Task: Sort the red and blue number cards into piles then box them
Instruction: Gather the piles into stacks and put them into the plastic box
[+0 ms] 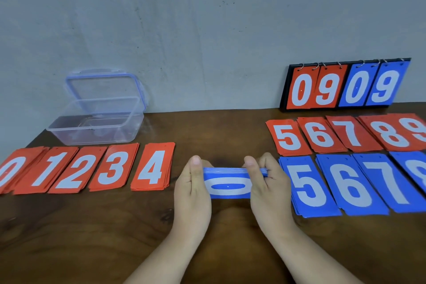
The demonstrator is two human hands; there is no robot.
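Both hands hold a stack of blue cards (227, 182) turned sideways, a white 0 on top, just above the table's middle. My left hand (192, 188) grips its left end and my right hand (267, 185) grips its right end. Red piles 0 to 4 (87, 168) lie in a row on the left. Red piles 5 to 9 (341, 134) lie at the right rear, and blue piles 5, 6, 7 and a cut-off one (350, 185) lie in front of them. A clear plastic box (96, 125) stands open at the back left.
A black flip scoreboard (345, 85) showing red 09 and blue 09 leans against the grey wall at the back right. The box's lid (103, 87) is tipped back against the wall. The brown wooden table (92, 226) shows bare wood in front of the red row.
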